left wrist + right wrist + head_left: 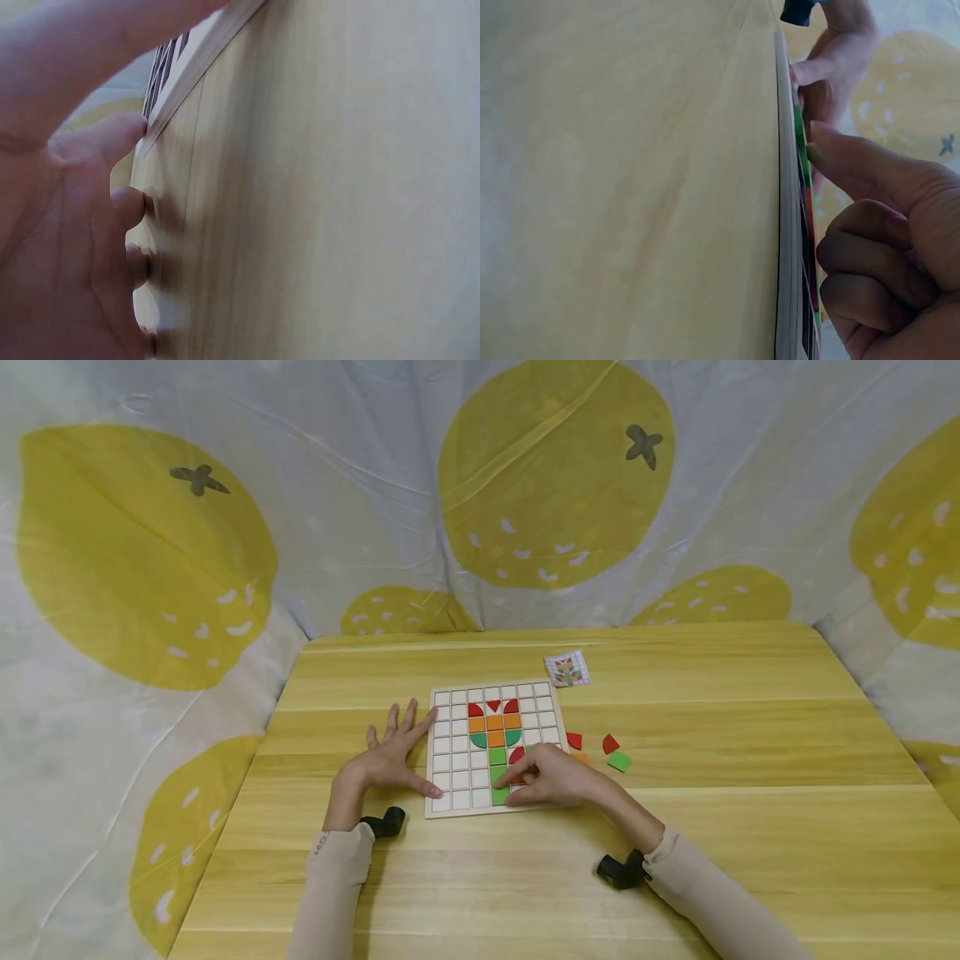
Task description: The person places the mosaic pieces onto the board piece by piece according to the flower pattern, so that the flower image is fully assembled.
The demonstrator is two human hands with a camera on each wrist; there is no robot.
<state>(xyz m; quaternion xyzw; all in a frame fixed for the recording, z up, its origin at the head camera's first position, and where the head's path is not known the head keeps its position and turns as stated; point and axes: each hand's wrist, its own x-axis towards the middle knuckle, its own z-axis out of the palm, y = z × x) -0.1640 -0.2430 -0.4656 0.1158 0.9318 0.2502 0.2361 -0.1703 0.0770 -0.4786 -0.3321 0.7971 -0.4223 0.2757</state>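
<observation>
A wooden grid board lies on the table, with red, orange and green tiles forming a flower shape in its cells. My left hand is spread along the board's left side, its index fingertip and thumb on the frame; in the left wrist view the palm shows beside the board's edge. My right hand reaches over the lower right of the board. Its thumb and index finger pinch a green square tile in the bottom row, while the other fingers are curled. This hand hides some lower right cells.
A small printed pattern card lies behind the board's far right corner. Loose tiles lie right of the board, among them a red quarter-round, a green square and another red piece. A lemon-print cloth hangs behind the table.
</observation>
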